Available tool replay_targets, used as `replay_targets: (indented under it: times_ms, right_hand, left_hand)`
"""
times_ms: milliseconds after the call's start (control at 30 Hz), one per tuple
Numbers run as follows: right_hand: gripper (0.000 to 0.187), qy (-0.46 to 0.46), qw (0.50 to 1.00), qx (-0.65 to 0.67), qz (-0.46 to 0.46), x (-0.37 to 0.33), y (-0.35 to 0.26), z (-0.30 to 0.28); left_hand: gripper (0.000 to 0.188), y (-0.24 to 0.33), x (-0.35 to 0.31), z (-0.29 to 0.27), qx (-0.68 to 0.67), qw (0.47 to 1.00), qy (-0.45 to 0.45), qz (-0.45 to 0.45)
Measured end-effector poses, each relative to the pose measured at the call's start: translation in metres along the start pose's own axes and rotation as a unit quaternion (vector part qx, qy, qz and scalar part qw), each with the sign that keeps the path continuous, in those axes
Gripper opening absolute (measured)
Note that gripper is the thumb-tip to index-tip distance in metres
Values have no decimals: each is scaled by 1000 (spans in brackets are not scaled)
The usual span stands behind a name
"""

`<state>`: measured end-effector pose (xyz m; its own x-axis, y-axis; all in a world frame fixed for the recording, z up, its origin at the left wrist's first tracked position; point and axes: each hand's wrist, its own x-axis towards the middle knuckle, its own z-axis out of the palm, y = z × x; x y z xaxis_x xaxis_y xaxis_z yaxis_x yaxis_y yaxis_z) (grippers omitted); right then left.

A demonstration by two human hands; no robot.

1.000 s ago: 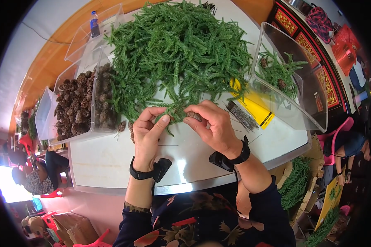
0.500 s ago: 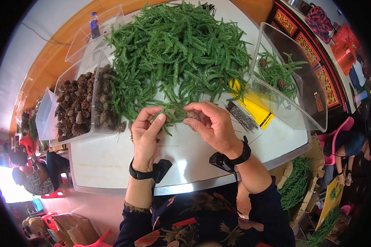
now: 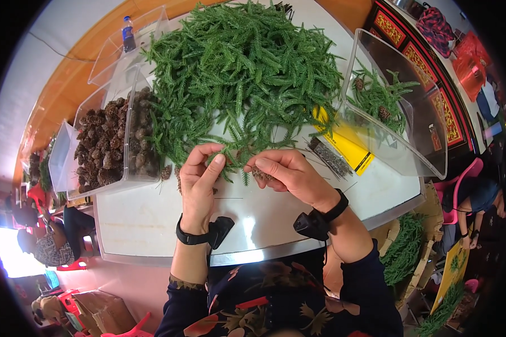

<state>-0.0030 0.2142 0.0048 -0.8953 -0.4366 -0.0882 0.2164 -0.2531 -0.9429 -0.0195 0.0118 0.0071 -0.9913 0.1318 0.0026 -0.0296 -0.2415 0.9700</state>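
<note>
My left hand [image 3: 198, 182] pinches a green artificial pine sprig [image 3: 228, 164] between thumb and fingers, above the white table [image 3: 152, 224]. Close to its right, my right hand [image 3: 298, 175] has its fingers curled round a small brown pine cone [image 3: 260, 173]. Part of the cone is covered by the fingers, and whether a wire joins it to the sprig cannot be made out. Beyond both hands spreads a big heap of green pine sprigs [image 3: 247, 62]. A few loose pine cones [image 3: 166, 172] lie left of my left hand.
At the left stands a clear bin of pine cones [image 3: 104, 146]. A clear bin [image 3: 396, 132] at the right holds sprigs with cones. Near it, thin dark wires [image 3: 330, 159] lie by a yellow package [image 3: 351, 151]. A bottle [image 3: 129, 35] stands at the far left. Other people sit at both sides.
My right hand has turned and shifted slightly down and right, with the pine cone still in its fingers. My left hand has stayed almost in place with the sprig.
</note>
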Motion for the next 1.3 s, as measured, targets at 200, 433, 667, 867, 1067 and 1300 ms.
replay_targets:
  times_ms: [200, 433, 667, 867, 1067, 1300]
  right_hand:
    - [25, 17, 997, 77, 18, -1, 0, 1]
    - [17, 28, 993, 113, 17, 2, 3, 3]
    - [14, 38, 992, 120, -8, 4, 8, 1]
    - [11, 16, 997, 58, -38, 2, 3, 4]
    - [14, 6, 997, 48, -61, 5, 15, 11]
    - [22, 9, 994, 40, -102, 6, 30, 19]
  left_hand:
    - [18, -3, -2, 2, -8, 1000, -18, 11]
    - [19, -4, -2, 2, -13, 999, -42, -7]
    - [22, -6, -4, 5, 96, 992, -76, 20]
    - [22, -8, -3, 2, 51, 997, -54, 26]
    - [19, -10, -4, 10, 13, 999, -30, 35]
    - [14, -11, -7, 10, 152, 987, 12, 57]
